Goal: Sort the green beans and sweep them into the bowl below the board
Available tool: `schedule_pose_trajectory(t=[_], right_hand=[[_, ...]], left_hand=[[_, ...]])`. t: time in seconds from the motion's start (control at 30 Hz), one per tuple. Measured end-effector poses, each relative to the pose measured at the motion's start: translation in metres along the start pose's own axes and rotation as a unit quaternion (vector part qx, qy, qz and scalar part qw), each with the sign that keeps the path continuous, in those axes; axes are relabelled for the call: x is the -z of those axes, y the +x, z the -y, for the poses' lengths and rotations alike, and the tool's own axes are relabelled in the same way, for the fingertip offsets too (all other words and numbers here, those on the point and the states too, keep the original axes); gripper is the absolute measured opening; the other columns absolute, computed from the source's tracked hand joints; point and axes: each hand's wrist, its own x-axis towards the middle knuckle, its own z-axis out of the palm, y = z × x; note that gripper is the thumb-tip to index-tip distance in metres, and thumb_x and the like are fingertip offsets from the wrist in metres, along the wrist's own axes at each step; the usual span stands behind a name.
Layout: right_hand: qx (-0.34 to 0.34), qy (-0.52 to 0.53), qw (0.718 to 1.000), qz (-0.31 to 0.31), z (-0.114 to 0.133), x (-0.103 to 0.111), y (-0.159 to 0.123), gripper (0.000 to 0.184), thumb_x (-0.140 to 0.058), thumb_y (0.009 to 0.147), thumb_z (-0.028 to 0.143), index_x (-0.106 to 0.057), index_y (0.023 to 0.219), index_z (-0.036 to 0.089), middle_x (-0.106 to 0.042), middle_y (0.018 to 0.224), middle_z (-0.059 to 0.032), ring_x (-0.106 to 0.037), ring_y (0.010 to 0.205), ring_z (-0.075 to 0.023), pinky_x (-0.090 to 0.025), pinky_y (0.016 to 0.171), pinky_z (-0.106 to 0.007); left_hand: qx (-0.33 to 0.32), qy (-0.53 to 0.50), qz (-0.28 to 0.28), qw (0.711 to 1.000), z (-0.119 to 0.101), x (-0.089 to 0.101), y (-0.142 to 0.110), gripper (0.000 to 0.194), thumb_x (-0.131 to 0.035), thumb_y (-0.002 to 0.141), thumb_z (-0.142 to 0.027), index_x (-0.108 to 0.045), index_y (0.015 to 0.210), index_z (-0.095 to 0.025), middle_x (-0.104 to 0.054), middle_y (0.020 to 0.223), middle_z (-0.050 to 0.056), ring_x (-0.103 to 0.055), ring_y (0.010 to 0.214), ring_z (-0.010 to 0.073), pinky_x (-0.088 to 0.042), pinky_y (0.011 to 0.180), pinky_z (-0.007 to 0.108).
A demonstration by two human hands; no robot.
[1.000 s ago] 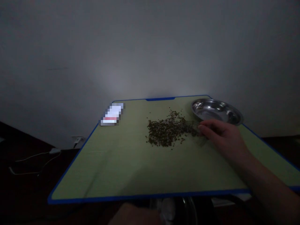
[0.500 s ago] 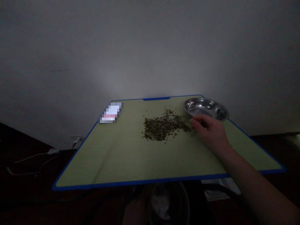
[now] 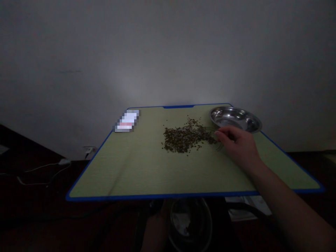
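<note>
A loose heap of small, dark green-brown grains (image 3: 181,139), bean-like, is spread across the middle of the pale green table (image 3: 126,175). At the heap's right edge is my right hand (image 3: 240,143), thumb and forefinger pinched together. Whatever lies between those fingertips is too small to make out. Faint curved lines show on the tabletop beneath the fingers. Just behind that hand stands a wide, shiny metal bowl (image 3: 228,117). Below the table's front edge, in deep shadow, my left hand (image 3: 156,227) is beside a second metal bowl (image 3: 206,227); its fingers are hidden.
A pixelated phone-like slab (image 3: 127,121) with a bright face lies at the table's back left. The blue-rimmed table stands close to a grey wall (image 3: 168,52). White cables (image 3: 39,182) run along the floor at left, near a wall socket (image 3: 89,150).
The whole view has shifted slightly, so the table appears higher and farther right. My right hand stays pinched by the heap's right edge.
</note>
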Motion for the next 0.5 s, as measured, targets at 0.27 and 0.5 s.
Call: schedule_pose_trajectory(t=[0.27, 0.5], right_hand=[[0.020, -0.008, 1.000, -0.010, -0.002, -0.001, 0.000, 0.018, -0.058, 0.082, 0.034, -0.067, 0.081, 0.019, -0.067, 0.066, -0.0030, -0.059, 0.059, -0.0177, -0.042, 0.055, -0.030], [0.037, 0.001, 0.999, -0.024, -0.005, -0.003, 0.000, 0.016, -0.060, 0.081, 0.033, -0.068, 0.079, 0.019, -0.066, 0.063, -0.0014, -0.057, 0.055, -0.0156, -0.041, 0.052, -0.027]], left_hand=[[0.028, -0.012, -0.021, 0.999, 0.015, -0.028, 0.023, 0.031, -0.059, 0.088, -0.032, -0.057, 0.118, -0.022, -0.058, 0.119, 0.008, -0.059, 0.103, 0.0223, -0.051, 0.083, 0.040], [0.061, -0.021, -0.052, 0.997, 0.029, -0.056, 0.033, 0.038, -0.048, 0.093, -0.033, -0.049, 0.130, -0.022, -0.065, 0.111, 0.009, -0.065, 0.092, 0.0214, -0.053, 0.080, 0.036]])
